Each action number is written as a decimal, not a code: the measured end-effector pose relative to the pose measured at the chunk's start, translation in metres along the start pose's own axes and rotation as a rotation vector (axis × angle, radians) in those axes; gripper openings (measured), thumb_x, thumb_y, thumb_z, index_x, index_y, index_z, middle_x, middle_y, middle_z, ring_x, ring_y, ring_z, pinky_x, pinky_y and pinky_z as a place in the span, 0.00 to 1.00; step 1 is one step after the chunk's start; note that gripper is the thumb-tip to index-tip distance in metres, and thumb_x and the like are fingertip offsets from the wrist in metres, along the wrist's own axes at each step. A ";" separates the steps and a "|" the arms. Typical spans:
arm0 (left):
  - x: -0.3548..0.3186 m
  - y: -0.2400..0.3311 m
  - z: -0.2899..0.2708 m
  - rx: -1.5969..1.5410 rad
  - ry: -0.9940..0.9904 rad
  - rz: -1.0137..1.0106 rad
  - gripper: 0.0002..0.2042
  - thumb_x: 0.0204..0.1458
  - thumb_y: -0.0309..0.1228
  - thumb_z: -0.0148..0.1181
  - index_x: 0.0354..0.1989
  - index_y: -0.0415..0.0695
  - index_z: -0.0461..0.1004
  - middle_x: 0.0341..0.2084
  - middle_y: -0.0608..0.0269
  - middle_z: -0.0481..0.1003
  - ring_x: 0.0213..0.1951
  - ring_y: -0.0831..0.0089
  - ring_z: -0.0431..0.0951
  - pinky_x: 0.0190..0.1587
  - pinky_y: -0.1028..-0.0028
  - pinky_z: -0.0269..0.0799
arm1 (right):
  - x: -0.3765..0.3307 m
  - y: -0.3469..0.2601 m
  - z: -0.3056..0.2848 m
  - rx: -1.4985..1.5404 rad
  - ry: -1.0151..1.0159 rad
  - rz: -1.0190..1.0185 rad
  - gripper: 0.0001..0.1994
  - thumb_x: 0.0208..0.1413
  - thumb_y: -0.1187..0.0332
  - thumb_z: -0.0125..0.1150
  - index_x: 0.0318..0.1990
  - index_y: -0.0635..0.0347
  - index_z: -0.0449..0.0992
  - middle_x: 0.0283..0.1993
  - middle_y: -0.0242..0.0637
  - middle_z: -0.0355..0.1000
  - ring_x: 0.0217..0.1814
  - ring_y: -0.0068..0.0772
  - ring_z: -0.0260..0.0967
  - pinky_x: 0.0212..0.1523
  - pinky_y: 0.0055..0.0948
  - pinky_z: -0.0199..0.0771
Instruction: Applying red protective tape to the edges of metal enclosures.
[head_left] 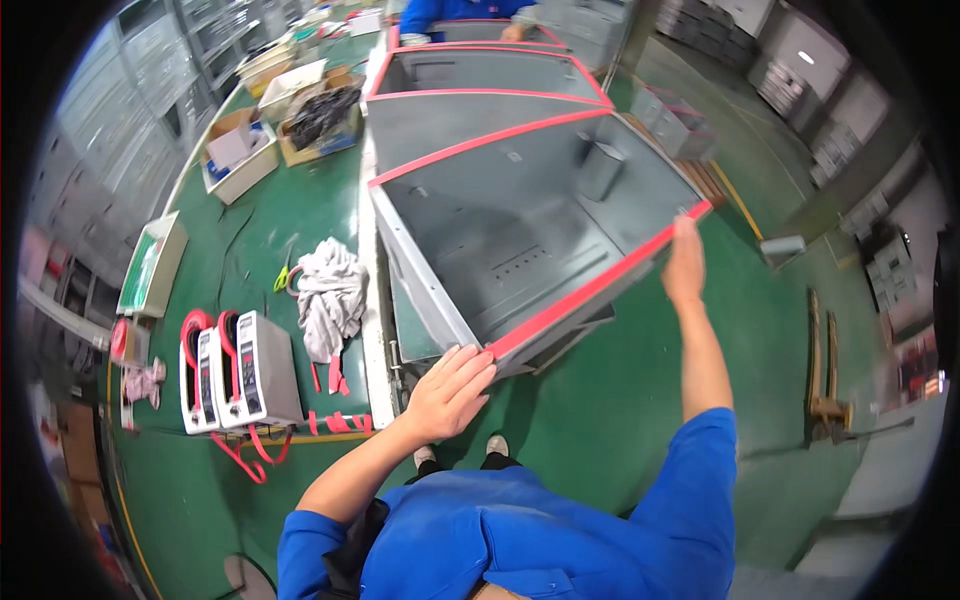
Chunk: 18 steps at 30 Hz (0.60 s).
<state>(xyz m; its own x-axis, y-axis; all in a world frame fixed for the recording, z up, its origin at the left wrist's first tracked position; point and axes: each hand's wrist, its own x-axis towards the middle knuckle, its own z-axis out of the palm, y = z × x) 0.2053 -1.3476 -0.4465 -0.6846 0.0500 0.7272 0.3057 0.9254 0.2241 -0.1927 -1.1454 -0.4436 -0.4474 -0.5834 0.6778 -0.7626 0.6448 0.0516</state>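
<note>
In front of me a grey sheet-metal box (550,240) stands tilted, its open side facing up, with red tape (600,285) along several edges of its rim. My left hand (452,392) lies with straight fingers on the near left corner, at the end of the red tape. At the near right corner, my right hand (684,262) is closed over the rim, its fingertips on the tape. Its fingers are partly hidden. Inside the box a cylindrical fitting (600,172) shows on the right wall.
More red-edged boxes (480,72) stand behind; a co-worker's blue sleeve (425,14) shows there. On the green table (230,270) at left are two tape dispensers (265,370), a grey rag (332,295), yellow-handled scissors (282,279) and parts bins (240,165). A pallet jack (828,400) stands right.
</note>
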 end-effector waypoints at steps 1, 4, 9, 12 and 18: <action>-0.003 0.000 0.002 0.008 0.010 -0.013 0.23 0.36 0.25 0.58 0.47 0.37 0.66 0.47 0.50 0.67 0.51 0.53 0.65 0.54 0.56 0.59 | 0.008 0.015 0.010 0.016 -0.017 0.004 0.20 0.50 0.77 0.40 0.54 0.65 0.59 0.56 0.49 0.58 0.62 0.47 0.51 0.61 0.36 0.50; -0.012 0.012 0.004 0.116 0.046 -0.102 0.22 0.39 0.27 0.58 0.47 0.39 0.67 0.48 0.53 0.67 0.52 0.56 0.64 0.55 0.55 0.57 | 0.038 0.032 0.008 0.129 -0.050 0.139 0.19 0.59 0.63 0.36 0.50 0.68 0.63 0.52 0.51 0.61 0.57 0.48 0.55 0.56 0.38 0.54; -0.010 0.030 0.000 0.243 0.086 -0.195 0.21 0.45 0.31 0.55 0.50 0.42 0.65 0.51 0.56 0.65 0.54 0.58 0.62 0.57 0.56 0.54 | 0.018 0.168 0.058 0.170 -0.263 0.123 0.22 0.54 0.66 0.43 0.54 0.68 0.57 0.56 0.51 0.57 0.58 0.47 0.54 0.57 0.35 0.52; -0.026 0.039 -0.014 0.091 0.123 -0.428 0.23 0.44 0.31 0.56 0.51 0.42 0.64 0.52 0.57 0.63 0.54 0.57 0.62 0.57 0.57 0.54 | -0.050 0.224 0.109 0.261 -0.240 0.087 0.32 0.42 0.74 0.49 0.58 0.72 0.50 0.58 0.57 0.53 0.61 0.49 0.51 0.60 0.36 0.50; -0.181 0.024 -0.076 0.279 0.740 -1.233 0.13 0.47 0.26 0.55 0.43 0.42 0.68 0.41 0.57 0.68 0.43 0.66 0.68 0.45 0.72 0.64 | -0.271 0.067 0.143 0.050 -0.852 0.673 0.24 0.50 0.64 0.47 0.54 0.67 0.58 0.51 0.51 0.63 0.51 0.48 0.61 0.52 0.37 0.60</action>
<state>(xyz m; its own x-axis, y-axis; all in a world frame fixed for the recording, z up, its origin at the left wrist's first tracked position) 0.3873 -1.3627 -0.5234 0.1034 -0.9307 0.3508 -0.4033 0.2832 0.8701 -0.1892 -1.0149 -0.7291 -0.9432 -0.2814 -0.1764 -0.2495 0.9509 -0.1828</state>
